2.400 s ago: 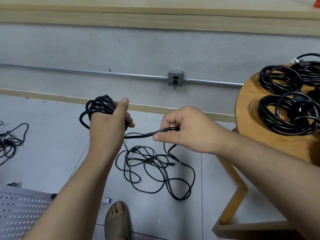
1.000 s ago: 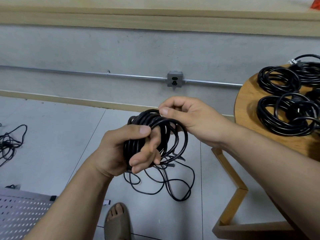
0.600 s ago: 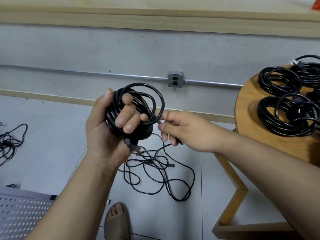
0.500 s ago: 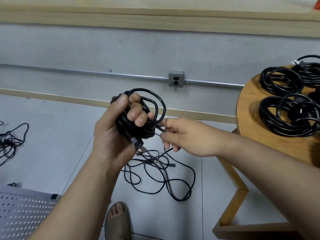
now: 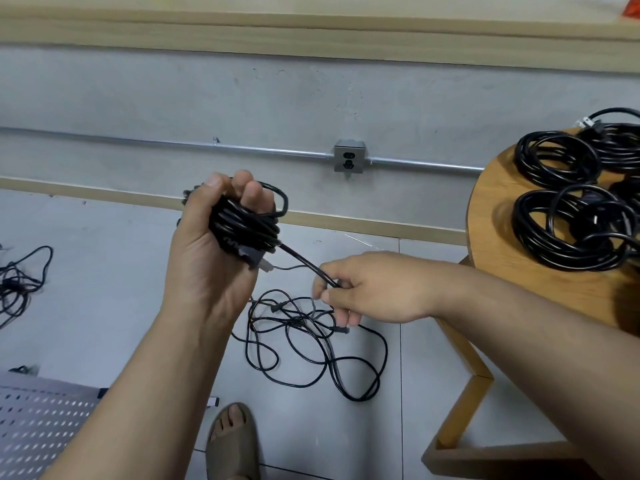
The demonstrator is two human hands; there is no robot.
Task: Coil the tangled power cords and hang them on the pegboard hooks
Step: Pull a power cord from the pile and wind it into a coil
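My left hand (image 5: 207,251) grips a tight black cord coil (image 5: 247,226), its grey plug hanging just under the fingers. A taut length of the same cord runs down and right from the coil to my right hand (image 5: 360,292), which pinches it between thumb and fingers. On the floor below both hands lies a loose tangled black cord (image 5: 311,337). The perforated grey pegboard (image 5: 41,431) lies flat at the bottom left; no hooks show on it.
Several coiled black cords (image 5: 568,226) rest on a round wooden table (image 5: 491,230) at right. Another cord tangle (image 5: 17,282) lies at the left edge. A wall socket (image 5: 349,156) sits on a metal conduit. My sandalled foot (image 5: 232,441) is at the bottom.
The coil went from being looped by both hands to being clenched in my left hand. My right hand dropped down and right, pulling the cord's tail out straight.
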